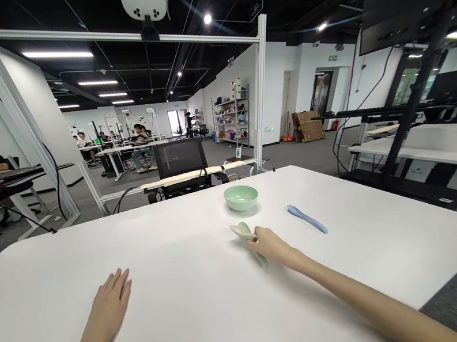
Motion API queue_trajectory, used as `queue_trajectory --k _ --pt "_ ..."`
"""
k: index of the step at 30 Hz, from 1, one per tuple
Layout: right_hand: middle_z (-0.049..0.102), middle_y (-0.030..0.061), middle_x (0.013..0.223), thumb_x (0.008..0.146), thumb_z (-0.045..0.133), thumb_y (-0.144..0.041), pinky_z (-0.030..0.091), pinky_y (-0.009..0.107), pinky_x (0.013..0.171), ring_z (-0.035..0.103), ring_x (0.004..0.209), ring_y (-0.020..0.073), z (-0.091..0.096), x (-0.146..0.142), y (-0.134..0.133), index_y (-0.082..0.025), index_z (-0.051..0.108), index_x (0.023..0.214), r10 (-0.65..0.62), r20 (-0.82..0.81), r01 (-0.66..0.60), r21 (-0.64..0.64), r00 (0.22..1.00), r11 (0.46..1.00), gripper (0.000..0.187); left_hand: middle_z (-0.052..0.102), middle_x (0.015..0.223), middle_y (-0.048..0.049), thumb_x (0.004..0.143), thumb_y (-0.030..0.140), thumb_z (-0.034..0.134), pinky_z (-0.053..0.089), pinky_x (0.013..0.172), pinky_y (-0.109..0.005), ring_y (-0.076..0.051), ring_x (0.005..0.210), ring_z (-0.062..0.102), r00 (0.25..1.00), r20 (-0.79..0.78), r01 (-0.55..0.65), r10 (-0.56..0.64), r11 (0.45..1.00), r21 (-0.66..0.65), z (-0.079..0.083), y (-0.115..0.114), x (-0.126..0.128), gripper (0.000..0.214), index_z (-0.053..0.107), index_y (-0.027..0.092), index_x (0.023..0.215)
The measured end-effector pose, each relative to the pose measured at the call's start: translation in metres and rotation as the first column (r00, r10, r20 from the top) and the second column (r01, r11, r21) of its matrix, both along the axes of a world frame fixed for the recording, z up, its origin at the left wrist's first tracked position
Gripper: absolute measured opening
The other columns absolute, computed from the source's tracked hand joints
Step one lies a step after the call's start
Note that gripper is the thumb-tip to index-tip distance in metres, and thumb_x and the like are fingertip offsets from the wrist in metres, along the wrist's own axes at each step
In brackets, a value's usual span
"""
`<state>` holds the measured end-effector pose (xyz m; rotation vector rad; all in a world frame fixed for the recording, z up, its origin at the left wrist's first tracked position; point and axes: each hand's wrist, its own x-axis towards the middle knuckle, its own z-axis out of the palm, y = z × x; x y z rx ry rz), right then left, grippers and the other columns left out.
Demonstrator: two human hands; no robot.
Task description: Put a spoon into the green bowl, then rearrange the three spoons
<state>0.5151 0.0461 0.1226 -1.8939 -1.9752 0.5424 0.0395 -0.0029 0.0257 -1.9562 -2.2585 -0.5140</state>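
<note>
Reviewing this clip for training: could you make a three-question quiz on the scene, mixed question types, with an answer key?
1. True or false: the left hand is gripping the green bowl.

2. Where is the blue spoon?
A) inside the green bowl
B) on the white table, right of the green bowl in the picture
C) in the left hand

3. Fill the gap: the right hand holds the ____, which crosses the green spoon in the picture.

Key
1. False; the left hand rests on the white table, well apart from the green bowl.
2. B
3. cream spoon
</note>
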Motion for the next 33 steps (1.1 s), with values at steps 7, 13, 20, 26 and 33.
queue_trajectory --k 7,13,20,26,33 --pt "0.07 0.006 0.085 0.096 0.064 -0.024 0.031 0.027 0.06 0.061 0.072 0.0166 0.002 -0.044 -0.011 -0.02 0.059 0.081 0.074 -0.029 -0.076 -0.089 0.997 0.993 0.016 0.065 0.158 -0.0147 0.1 0.046 0.03 0.047 0.124 -0.054 -0.032 0.15 0.057 1.0 -0.029 0.006 -0.006 1.0 0.022 0.002 0.0 -0.001 0.066 0.068 0.018 0.146" --pt "0.072 0.0099 0.093 0.096 0.061 -0.021 0.032 0.028 0.065 0.065 0.079 0.0203 0.0 -0.052 -0.011 -0.017 0.067 0.092 0.081 0.046 -0.076 -0.091 0.996 0.993 0.008 0.063 0.16 -0.0166 0.101 0.045 0.029 0.046 0.124 -0.055 -0.034 0.152 0.055 1.0 -0.015 0.007 -0.007 1.0 0.01 0.003 0.0 0.001 0.067 0.067 0.016 0.147" --pt "0.071 0.0093 0.093 0.097 0.06 -0.02 0.033 0.027 0.064 0.063 0.079 0.0194 -0.001 -0.052 -0.01 -0.018 0.066 0.096 0.094 0.003 -0.093 -0.102 0.996 0.99 0.007 0.057 0.165 -0.0183 0.101 0.048 0.024 0.04 0.129 -0.055 -0.035 0.156 0.05 1.0 -0.002 0.006 -0.006 0.999 -0.047 0.004 -0.001 0.002 0.073 0.062 0.01 0.152" --pt "0.071 0.0089 0.095 0.097 0.06 -0.02 0.033 0.027 0.064 0.065 0.083 0.0198 -0.003 -0.051 -0.007 -0.018 0.066 0.098 0.092 0.016 -0.09 -0.094 0.996 0.991 0.006 0.059 0.163 -0.0191 0.101 0.046 0.026 0.043 0.127 -0.056 -0.035 0.154 0.052 1.0 -0.011 0.008 -0.008 1.0 -0.007 0.0 0.0 0.0 0.07 0.064 0.011 0.15" --pt "0.074 0.0112 0.101 0.099 0.057 -0.021 0.034 0.027 0.065 0.067 0.086 0.0207 -0.005 -0.05 -0.008 -0.017 0.064 0.099 0.085 0.01 -0.084 -0.096 0.996 0.992 0.009 0.056 0.166 -0.017 0.103 0.046 0.025 0.041 0.129 -0.055 -0.032 0.157 0.05 1.0 -0.008 -0.011 0.011 0.998 -0.054 0.004 -0.002 0.0 0.07 0.06 0.013 0.153"
